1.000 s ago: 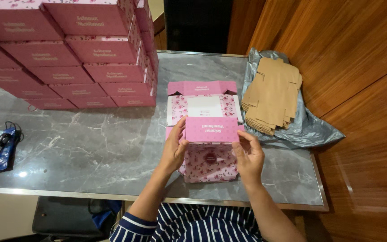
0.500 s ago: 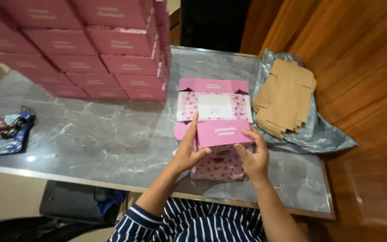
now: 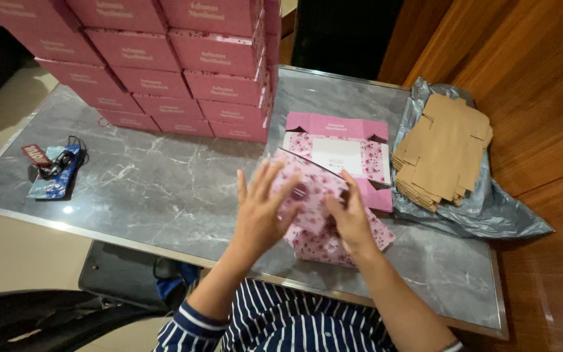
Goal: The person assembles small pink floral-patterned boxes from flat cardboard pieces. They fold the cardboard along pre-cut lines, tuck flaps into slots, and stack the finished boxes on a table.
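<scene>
A pink cardboard box with a flower print (image 3: 311, 186) is tilted up off the grey marble table (image 3: 164, 189), held between both hands. My left hand (image 3: 262, 208) presses flat against its left side with fingers spread. My right hand (image 3: 350, 218) grips its right side. Under it lies another flowered pink box piece (image 3: 333, 248). Just behind, an unfolded pink box blank (image 3: 340, 146) lies flat on the table.
A tall stack of closed pink boxes (image 3: 164, 65) fills the far left. A pile of flat brown cardboard blanks (image 3: 444, 153) rests on a grey plastic bag (image 3: 490, 215) at right. A blue pouch with a cord and red tag (image 3: 53, 169) lies at the left edge. A wooden wall (image 3: 529, 78) is at right.
The box has been turned: its plain pink face pointed at me before, now its flowered side tilts up. My left hand has opened flat on it.
</scene>
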